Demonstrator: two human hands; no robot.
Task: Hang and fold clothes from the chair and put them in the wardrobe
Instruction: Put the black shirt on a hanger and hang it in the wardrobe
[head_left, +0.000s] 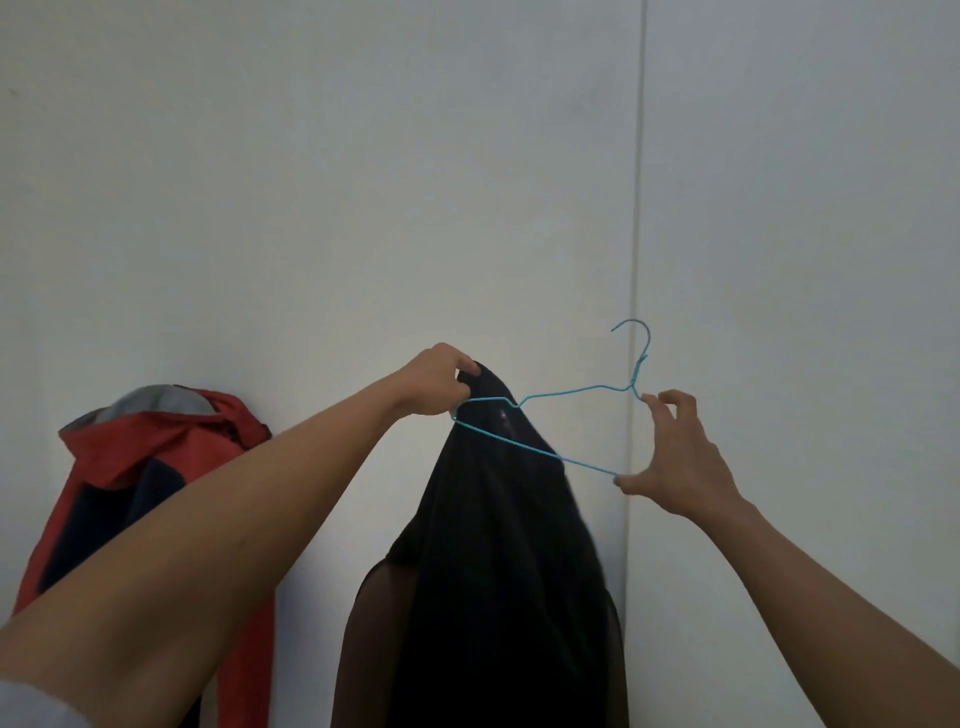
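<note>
Left hand (434, 382) is clamping the top of a black garment (498, 571) against one end of a blue wire hanger (587, 464); right hand (675, 462), fingers spread, is pinching the other end. A red jacket (156, 457) is hanging nearby.

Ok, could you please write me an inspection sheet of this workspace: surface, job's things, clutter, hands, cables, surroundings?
Surface: nothing seen; only a plain white wall behind the hands.
Job's things: thin blue wire hanger, tilted, hook pointing up; black sheer garment draped over its left end, hanging down.
Clutter: red jacket with grey lining hangs at the left against the wall.
Hands: left hand grips the garment's top at the hanger's left end; right hand holds the hanger's right end between thumb and fingers.
Cables: nothing seen.
Surroundings: vertical seam in the wall; chair and wardrobe not in view.
</note>
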